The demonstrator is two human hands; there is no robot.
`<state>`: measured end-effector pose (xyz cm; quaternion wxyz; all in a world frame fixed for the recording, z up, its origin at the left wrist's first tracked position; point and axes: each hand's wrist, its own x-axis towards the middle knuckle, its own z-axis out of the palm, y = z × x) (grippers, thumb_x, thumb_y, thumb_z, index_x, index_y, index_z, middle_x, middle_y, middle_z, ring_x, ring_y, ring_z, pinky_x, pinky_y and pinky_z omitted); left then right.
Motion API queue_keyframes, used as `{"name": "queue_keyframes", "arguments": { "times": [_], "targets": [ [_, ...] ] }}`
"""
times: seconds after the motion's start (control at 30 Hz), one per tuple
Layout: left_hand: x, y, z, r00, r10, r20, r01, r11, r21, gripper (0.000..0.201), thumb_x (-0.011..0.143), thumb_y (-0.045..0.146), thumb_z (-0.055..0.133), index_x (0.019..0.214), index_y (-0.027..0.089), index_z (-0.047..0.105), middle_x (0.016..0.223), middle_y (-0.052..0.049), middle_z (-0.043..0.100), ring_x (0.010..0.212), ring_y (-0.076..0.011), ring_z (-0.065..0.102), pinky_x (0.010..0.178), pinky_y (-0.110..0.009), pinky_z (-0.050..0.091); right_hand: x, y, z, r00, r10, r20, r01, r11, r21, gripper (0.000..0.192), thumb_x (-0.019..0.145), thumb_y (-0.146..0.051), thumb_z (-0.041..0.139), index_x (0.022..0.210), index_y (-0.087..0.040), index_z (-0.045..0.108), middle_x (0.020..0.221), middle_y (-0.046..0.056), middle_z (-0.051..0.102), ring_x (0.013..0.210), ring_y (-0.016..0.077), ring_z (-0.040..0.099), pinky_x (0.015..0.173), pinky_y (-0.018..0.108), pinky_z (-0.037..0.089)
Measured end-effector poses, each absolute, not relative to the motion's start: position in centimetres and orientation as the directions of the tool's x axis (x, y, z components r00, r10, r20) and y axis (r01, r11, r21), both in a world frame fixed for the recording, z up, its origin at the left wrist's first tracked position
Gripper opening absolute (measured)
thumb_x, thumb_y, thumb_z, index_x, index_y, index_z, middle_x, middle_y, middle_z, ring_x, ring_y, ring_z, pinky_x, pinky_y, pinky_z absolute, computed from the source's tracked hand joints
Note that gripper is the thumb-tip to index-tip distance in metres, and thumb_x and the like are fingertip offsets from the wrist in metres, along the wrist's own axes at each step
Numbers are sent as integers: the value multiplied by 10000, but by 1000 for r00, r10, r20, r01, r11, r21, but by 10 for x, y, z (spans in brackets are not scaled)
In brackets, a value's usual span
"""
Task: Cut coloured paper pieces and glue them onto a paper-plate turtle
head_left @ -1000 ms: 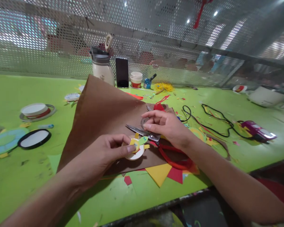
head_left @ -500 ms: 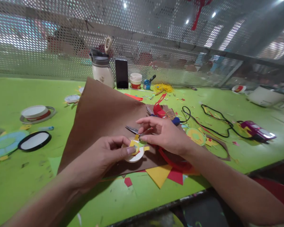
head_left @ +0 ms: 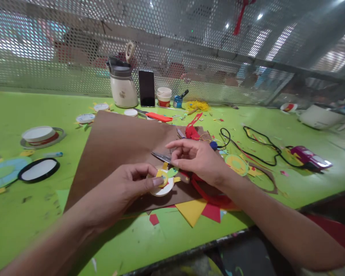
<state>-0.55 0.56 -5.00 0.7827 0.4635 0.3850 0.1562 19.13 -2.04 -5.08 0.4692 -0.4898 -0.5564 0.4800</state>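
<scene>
My left hand (head_left: 135,180) pinches a white round disc (head_left: 163,190) between thumb and fingers. The thumb presses a yellow paper ring (head_left: 162,177) onto its face. Small yellow cut-outs (head_left: 177,179) and a green paper piece (head_left: 172,172) stick out at the disc's edge. Just above, my right hand (head_left: 194,157) has its thumb and fingertips drawn together; what they hold, if anything, is hidden. Metal pointed blades (head_left: 161,156) reach out left from under its fingers, and their other end is covered. Both hands are over a brown sheet (head_left: 117,142).
A red-handled cutter (head_left: 159,117), phone (head_left: 147,89), white jug (head_left: 123,88) and paper cups (head_left: 164,96) stand or lie behind. Left are a black-rimmed disc (head_left: 38,170) and stacked white lids (head_left: 38,135). A purple device (head_left: 310,157) with a black cord lies right.
The brown sheet's raised far corner has dropped flatter, uncovering the red-handled cutter and a white disc behind it. More of the green piece shows below my right thumb. My left hand keeps its pinch.
</scene>
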Motion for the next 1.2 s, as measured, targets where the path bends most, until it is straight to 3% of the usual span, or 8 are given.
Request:
{"name": "queue_keyframes", "arguments": {
  "times": [0.13,0.27,0.47,0.6,0.7,0.9,1.0,1.2],
  "targets": [
    [-6,6,-50,672,583,-456,110,531,840,162,710,287,745,757,159,658,846,-99,736,844,-248,695,853,-403,511,203,-9,-57,139,983,120,52,113,-992,289,646,-121,679,931,-154,640,686,-35,594,619,94,540,599,247,440],
    [-5,6,-51,676,579,-455,111,531,840,168,727,293,734,752,155,641,851,-109,736,879,-264,694,904,-441,486,213,-5,-59,268,961,69,-40,82,-996,209,668,-162,666,876,-155,651,691,-34,587,597,92,558,634,269,472],
    [-5,6,-50,660,599,-453,69,553,831,166,706,272,753,709,153,637,789,-95,728,835,-246,700,868,-418,513,206,-13,-54,117,978,174,-25,178,-984,183,816,-236,564,971,-173,638,607,-57,520,547,86,538,622,269,472],
    [-5,5,-51,666,627,-405,26,523,852,163,707,285,750,721,159,647,820,-91,727,874,-258,692,860,-419,516,204,-18,-48,92,971,221,139,207,-968,179,836,-272,592,973,-167,635,506,-91,444,427,67,411,524,250,429],
    [-6,4,-51,661,649,-377,29,480,877,172,696,296,755,749,160,663,842,-93,728,869,-263,687,825,-414,528,204,-21,-45,-13,981,195,269,192,-944,259,762,-283,696,985,-159,649,676,-31,553,573,92,510,553,244,430],
    [-7,3,-52,665,644,-379,88,437,895,178,713,323,735,781,171,672,852,-80,731,788,-217,682,690,-310,532,195,-24,-48,-167,971,170,380,222,-898,310,739,-274,725,1024,-176,653,960,49,638,878,164,595,794,315,491],
    [-6,2,-52,672,633,-385,103,435,895,164,703,312,740,783,180,685,820,-64,728,729,-194,674,645,-280,522,191,-23,-51,-168,971,169,386,223,-895,296,756,-280,711,1029,-179,655,972,53,639,882,165,600,808,324,495],
    [-6,-1,-51,673,629,-390,98,447,889,156,681,305,755,749,186,681,785,-54,725,743,-211,682,718,-325,538,190,-21,-54,-116,989,95,340,129,-931,240,785,-241,659,1013,-166,648,893,41,651,786,147,598,742,312,492]
  ]
}}
